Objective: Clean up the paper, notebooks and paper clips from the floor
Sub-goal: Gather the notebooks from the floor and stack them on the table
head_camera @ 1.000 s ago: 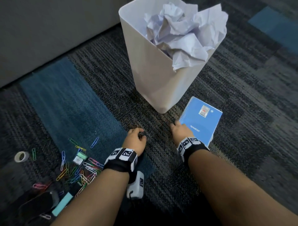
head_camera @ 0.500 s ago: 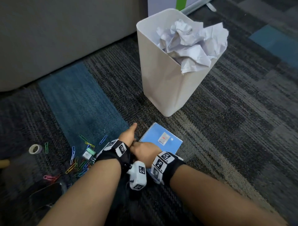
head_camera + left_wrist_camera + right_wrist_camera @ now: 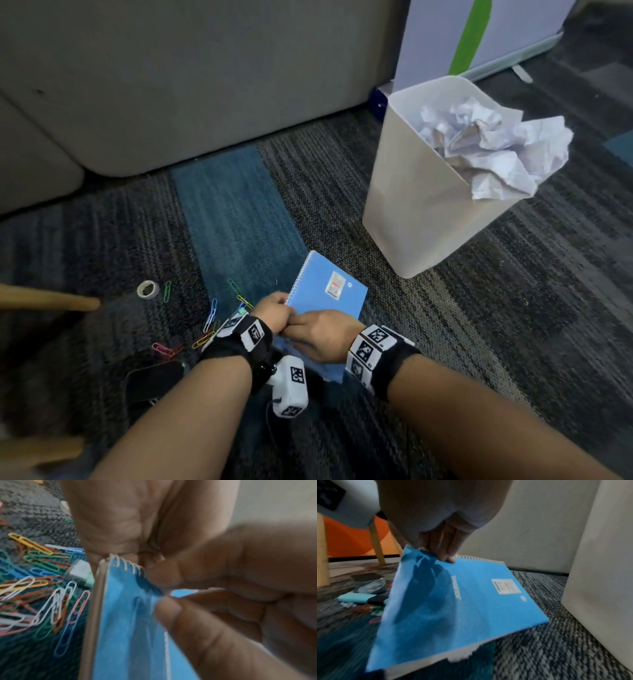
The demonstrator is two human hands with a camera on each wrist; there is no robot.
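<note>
Step in hand: gathering the blue spiral notebook (image 3: 327,291) off the carpet (image 3: 479,325); my judgement is that it is being passed or steadied between the two hands before it goes wherever the notebooks are kept.

Left hand (image 3: 272,310): fingers curled onto the notebook's spiral-bound edge at its near corner; the left wrist view shows the wire coils pressed against the fingers, so the grip sits on the stiffest part of the book.

Right hand (image 3: 322,334): thumb and fingers pinch the near end of the cover beside the left hand. In the right wrist view the notebook hangs tilted, its far edge low toward the carpet, the near end raised.

Why held so: both grips crowd one corner, which lets the far end droop; a second hold further along would level it.

Paper: crumpled sheets (image 3: 489,147) fill the white bin (image 3: 411,212) above its rim, which stands on the carpet well apart to the right of the hands, so that part looks done.

Paper clips (image 3: 212,313): coloured ones lie scattered on the carpet just left of the left hand, still to be collected.

Other things: a small roll of tape (image 3: 148,289) beyond the clips, a dark flat object (image 3: 154,380) near the left forearm, a grey sofa base (image 3: 205,85) along the far side.

Risk: the overfull bin may shed paper if nudged.
</note>
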